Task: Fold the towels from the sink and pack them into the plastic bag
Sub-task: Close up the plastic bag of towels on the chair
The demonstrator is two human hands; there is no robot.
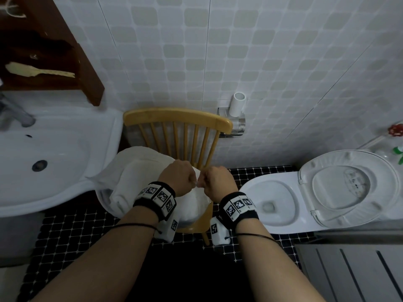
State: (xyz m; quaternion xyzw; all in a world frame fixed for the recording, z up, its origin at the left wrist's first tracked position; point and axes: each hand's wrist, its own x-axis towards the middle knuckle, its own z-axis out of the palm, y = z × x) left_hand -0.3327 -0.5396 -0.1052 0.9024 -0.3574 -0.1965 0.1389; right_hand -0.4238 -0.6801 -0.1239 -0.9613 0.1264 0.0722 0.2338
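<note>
Over the seat of the wooden chair [177, 118], the left hand [177, 176] and right hand [218, 182] are each pinching the top of the white plastic bag [194, 203], knuckles nearly touching. A folded towel [128, 184] is lying on the seat's left side.

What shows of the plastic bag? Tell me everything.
The plastic bag is thin, white and crinkled, bulging on the seat of the wooden chair. A folded white towel shows at its sink side, seemingly inside. The left hand and right hand pinch its top edge above the middle. One corner reaches the sink rim.
</note>
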